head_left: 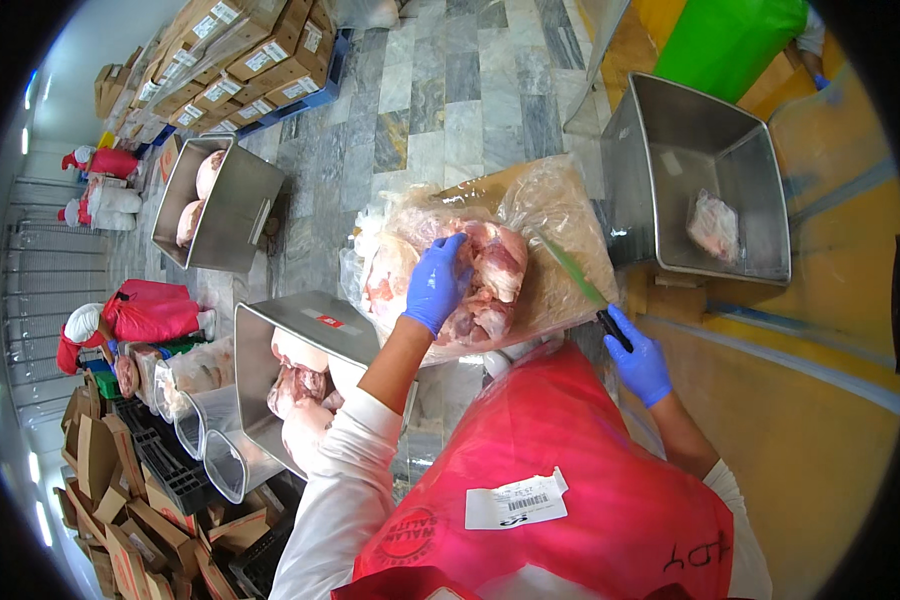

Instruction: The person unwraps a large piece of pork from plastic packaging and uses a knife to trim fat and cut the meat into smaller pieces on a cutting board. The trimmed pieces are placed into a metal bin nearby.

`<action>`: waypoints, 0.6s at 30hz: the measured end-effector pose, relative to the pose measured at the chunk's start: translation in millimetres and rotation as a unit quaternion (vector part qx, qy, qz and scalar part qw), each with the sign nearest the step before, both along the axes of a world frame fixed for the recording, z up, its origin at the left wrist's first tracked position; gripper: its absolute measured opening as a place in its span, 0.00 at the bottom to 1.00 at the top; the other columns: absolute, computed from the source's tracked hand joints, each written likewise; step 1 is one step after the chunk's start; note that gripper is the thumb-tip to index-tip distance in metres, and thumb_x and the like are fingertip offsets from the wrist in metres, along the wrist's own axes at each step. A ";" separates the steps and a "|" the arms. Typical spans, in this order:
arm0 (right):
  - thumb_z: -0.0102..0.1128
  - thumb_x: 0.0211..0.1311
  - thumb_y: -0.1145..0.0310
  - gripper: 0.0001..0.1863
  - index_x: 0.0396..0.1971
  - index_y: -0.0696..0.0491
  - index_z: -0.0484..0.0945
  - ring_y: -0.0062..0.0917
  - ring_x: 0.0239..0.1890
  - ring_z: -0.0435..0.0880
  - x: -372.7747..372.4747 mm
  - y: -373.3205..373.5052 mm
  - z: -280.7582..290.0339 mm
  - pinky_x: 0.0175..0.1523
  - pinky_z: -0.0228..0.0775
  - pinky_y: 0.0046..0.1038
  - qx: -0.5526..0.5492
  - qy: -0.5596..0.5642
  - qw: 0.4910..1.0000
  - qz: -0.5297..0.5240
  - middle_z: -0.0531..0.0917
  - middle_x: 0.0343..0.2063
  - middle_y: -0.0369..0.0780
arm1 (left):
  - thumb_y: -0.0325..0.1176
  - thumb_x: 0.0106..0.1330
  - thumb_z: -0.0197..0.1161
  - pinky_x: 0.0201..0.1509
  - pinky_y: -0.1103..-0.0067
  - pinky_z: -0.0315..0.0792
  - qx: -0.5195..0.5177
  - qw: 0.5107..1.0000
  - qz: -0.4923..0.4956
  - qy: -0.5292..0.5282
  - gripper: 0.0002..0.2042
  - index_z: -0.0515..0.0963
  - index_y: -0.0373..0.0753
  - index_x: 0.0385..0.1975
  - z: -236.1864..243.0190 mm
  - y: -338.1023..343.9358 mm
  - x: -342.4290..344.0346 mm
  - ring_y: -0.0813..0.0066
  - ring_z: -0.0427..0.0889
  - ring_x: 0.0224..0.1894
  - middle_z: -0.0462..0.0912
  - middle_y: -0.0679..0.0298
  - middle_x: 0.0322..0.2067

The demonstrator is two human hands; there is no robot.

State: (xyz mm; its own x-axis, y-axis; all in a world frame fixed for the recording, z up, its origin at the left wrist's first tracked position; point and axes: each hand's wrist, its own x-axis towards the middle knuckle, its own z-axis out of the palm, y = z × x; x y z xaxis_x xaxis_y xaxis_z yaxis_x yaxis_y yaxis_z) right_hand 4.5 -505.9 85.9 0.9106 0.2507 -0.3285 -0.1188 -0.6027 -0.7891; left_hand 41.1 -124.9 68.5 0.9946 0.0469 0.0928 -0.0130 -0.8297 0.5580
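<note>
Fingers of my blue-gloved right hand (642,365) are closed around the black handle of a long, green-bladed knife (574,272), its blade slanting up and left until the tip lies just beside the meat. My blue-gloved left hand (437,287) rests on a large, raw, pink-and-red piece of meat (496,262), fingers bent over its top; whether they pinch it, I cannot tell.

My left forearm, in a white sleeve (340,475), reaches up and rightward from the lower edge, palm down; my right forearm angles up and left from the lower right.

The meat lies in front of me on crumpled clear plastic sheeting (555,205). Close by on the left, a deep, rectangular steel bin (342,325) holds big pale and red meat pieces (300,390). Beyond it, a second steel bin (238,200) contains rounded pale pieces (209,174). To the right, a wide grey metal bin (705,115) holds one plastic-wrapped pinkish lump (713,227).
</note>
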 end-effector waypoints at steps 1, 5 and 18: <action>0.63 0.67 0.66 0.29 0.69 0.41 0.72 0.46 0.48 0.87 -1.2 -1.8 3.1 0.49 0.80 0.38 -0.026 0.021 0.999 0.005 0.86 0.45 0.53 | 0.29 0.62 0.68 0.49 0.58 0.79 0.020 0.999 -0.004 0.027 0.22 0.76 0.41 0.58 2.7 -2.2 4.1 0.48 0.82 0.49 0.80 0.48 0.50; 0.64 0.67 0.65 0.30 0.69 0.41 0.73 0.48 0.47 0.87 0.7 -6.3 -5.3 0.48 0.80 0.39 0.007 -0.026 0.999 0.035 0.86 0.44 0.54 | 0.33 0.62 0.69 0.49 0.56 0.79 0.107 0.989 -0.029 0.094 0.22 0.75 0.42 0.57 15.3 -6.6 19.7 0.45 0.80 0.50 0.79 0.48 0.49; 0.62 0.71 0.60 0.29 0.70 0.41 0.71 0.39 0.54 0.87 53.8 -32.4 -24.9 0.58 0.79 0.35 0.100 0.080 0.986 0.110 0.84 0.56 0.47 | 0.38 0.59 0.74 0.60 0.63 0.77 -0.020 0.995 0.089 0.049 0.29 0.75 0.39 0.61 -10.0 -49.5 16.7 0.50 0.83 0.56 0.83 0.50 0.55</action>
